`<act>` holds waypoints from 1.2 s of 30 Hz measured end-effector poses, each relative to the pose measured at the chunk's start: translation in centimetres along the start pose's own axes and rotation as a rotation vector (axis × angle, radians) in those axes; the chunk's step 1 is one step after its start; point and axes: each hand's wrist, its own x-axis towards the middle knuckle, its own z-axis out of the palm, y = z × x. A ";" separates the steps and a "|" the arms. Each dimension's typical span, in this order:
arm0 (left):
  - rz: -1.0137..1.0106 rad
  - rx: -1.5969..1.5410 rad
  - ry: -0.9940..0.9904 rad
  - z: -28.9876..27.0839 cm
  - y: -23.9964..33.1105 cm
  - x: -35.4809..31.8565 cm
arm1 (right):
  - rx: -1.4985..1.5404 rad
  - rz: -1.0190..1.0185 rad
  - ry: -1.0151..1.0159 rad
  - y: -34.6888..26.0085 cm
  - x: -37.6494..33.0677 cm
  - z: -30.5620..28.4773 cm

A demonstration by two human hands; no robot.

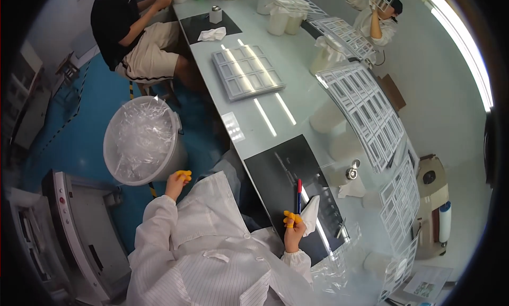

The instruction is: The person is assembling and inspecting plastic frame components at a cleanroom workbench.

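My left hand (176, 184), with yellow finger cots on its fingertips, is beside the lower right of a white bin (110, 147) heaped with crumpled clear film (143, 139). Its fingers are curled together and nothing shows in them. Over a black mat (273, 171) on the table, my right hand (293, 233), also in yellow cots, is closed against a folded white cloth (310, 217), which it appears to grip; the contact is partly hidden. A pen with a red cap and dark blue barrel (299, 195) is just beyond those fingertips.
Stacked clear trays (248, 71) lie farther along the table (275, 120). White frame racks (366, 110) line its right side, near a metal-topped bottle (352, 172). Loose clear film (331, 271) lies nearest me. One person (114, 30) sits far left; another (371, 19) lifts a frame far right.
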 end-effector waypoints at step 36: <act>-0.403 -0.027 0.004 -12.2 -23.2 -10.5 | -0.302 -0.104 0.082 -0.4 0.8 3.1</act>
